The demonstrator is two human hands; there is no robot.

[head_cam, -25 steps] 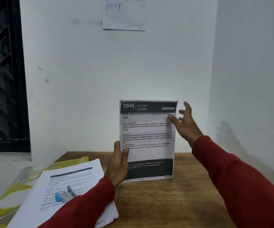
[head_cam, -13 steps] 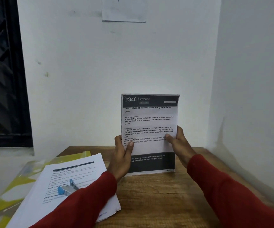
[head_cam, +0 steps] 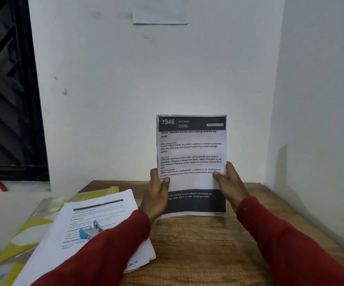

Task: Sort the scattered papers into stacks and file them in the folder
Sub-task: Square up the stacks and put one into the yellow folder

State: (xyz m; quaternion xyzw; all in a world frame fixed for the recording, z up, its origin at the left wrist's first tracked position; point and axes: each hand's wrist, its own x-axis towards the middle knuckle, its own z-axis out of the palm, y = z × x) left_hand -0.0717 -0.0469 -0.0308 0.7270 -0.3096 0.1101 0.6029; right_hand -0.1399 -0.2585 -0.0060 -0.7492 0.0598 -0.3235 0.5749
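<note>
Head | both hands point(head_cam: 194, 190) hold sheet point(head_cam: 191, 157) upright | bottom edge seemingly touching table point(head_cam: 208, 244)

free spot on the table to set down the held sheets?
Bare wood on the table lies in front of the held sheets, between the two sleeves, and to the right up to the wall. The left side is crowded: the paper stack with a blue clip overlaps the yellow folder. Left hand and right hand each grip the sheets.
</note>
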